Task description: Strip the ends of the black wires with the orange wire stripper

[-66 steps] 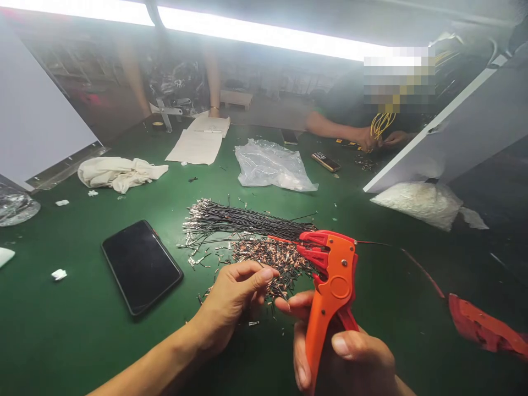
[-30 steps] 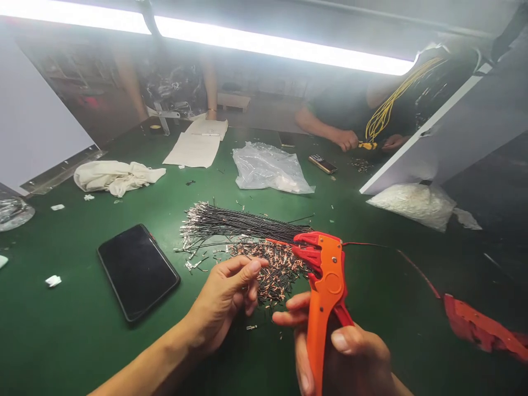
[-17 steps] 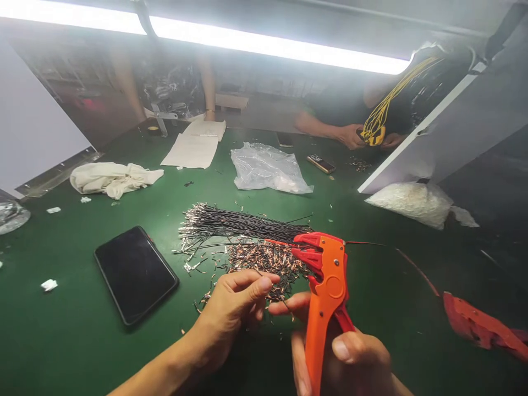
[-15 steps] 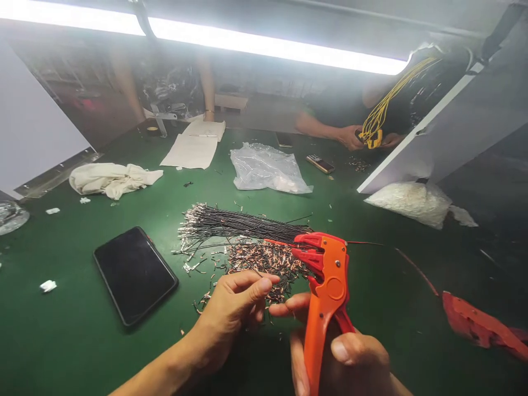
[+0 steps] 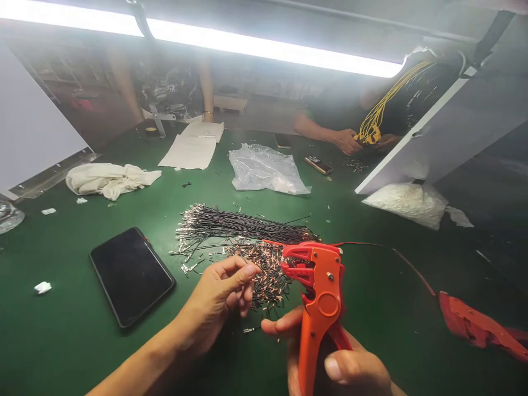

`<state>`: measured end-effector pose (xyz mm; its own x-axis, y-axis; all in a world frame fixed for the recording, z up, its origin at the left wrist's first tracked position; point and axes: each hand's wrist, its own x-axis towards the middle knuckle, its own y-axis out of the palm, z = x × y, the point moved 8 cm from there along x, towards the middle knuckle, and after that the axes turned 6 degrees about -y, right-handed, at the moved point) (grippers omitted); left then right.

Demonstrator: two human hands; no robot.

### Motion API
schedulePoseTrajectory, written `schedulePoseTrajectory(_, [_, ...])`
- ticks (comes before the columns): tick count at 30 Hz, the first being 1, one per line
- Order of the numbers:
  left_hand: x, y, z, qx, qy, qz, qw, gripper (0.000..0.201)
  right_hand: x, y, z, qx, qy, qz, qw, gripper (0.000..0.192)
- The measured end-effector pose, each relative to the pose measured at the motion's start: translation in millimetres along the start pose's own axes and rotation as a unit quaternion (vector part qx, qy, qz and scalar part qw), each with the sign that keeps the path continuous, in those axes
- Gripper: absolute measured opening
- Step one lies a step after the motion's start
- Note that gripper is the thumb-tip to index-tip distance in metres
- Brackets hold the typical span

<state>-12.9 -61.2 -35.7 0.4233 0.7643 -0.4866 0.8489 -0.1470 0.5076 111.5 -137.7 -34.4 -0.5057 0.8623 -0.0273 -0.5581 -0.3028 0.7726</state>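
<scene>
In my right hand (image 5: 350, 366) is an orange and red wire stripper (image 5: 325, 302), held upright with its jaws facing left. My left hand (image 5: 225, 294) is closed, thumb against index finger, with a thin black wire (image 5: 244, 262) barely showing at the pinch. Right behind it lies a heap of short black offcuts with copper ends (image 5: 270, 278). A bundle of black wires (image 5: 247, 224) with silver terminals at its left end stretches beyond the heap. One silver terminal (image 5: 248, 330) shows close to my right index fingertip.
A black tablet or phone (image 5: 132, 278) lies at left, a cloth (image 5: 111, 179) behind it. Further back are a clear plastic bag (image 5: 268, 170), papers (image 5: 192, 146) and a keypad phone (image 5: 317, 164). A second red tool (image 5: 480, 324) is at right. A co-worker's hands (image 5: 348, 142) hold yellow wires.
My left hand has shifted left and slightly up. The stripper in my right hand has moved a little left and down. The lone terminal now shows between my hands.
</scene>
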Motion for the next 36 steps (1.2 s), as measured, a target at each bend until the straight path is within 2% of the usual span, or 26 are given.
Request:
schedulePoseTrajectory(3, [-1.9,-1.4,-6.6,-0.024,0.003,0.001,1.0,0.027,-2.1,1.9,1.8,-0.001,0.013,0.004,1.0,0.05])
schedulePoseTrajectory(9, [-5.1,-2.7,-15.8,-0.09,0.024,0.007,0.996,0.031,-2.6,-2.1,10.0,0.039,-0.026,0.007,0.999,0.042])
schedulePoseTrajectory(12, [-6.6,-0.2,-14.1,-0.104,0.026,0.021,0.994,0.03,-1.8,-4.7,3.7,0.068,-0.013,0.01,0.998,0.038])
schedulePoseTrajectory(18, [-6.6,-0.8,-8.7,-0.114,0.028,0.026,0.993,0.027,-2.3,-3.6,-16.9,0.061,0.02,0.061,0.996,0.043])
schedulePoseTrajectory(25, [-4.5,-2.5,-5.9,-0.115,0.038,0.026,0.992,0.026,-6.5,-10.6,-24.7,0.046,0.032,0.031,0.998,0.042])
schedulePoseTrajectory(29, [-4.8,-4.1,-8.3,-0.119,0.048,0.02,0.992,0.023,-6.3,-7.7,-24.6,0.049,0.028,0.04,0.998,0.038])
schedulePoseTrajectory(36, [-2.7,-3.8,-8.5,-0.126,0.039,0.025,0.991,0.025,-6.1,-3.3,-24.9,0.05,0.042,0.042,0.997,0.044])
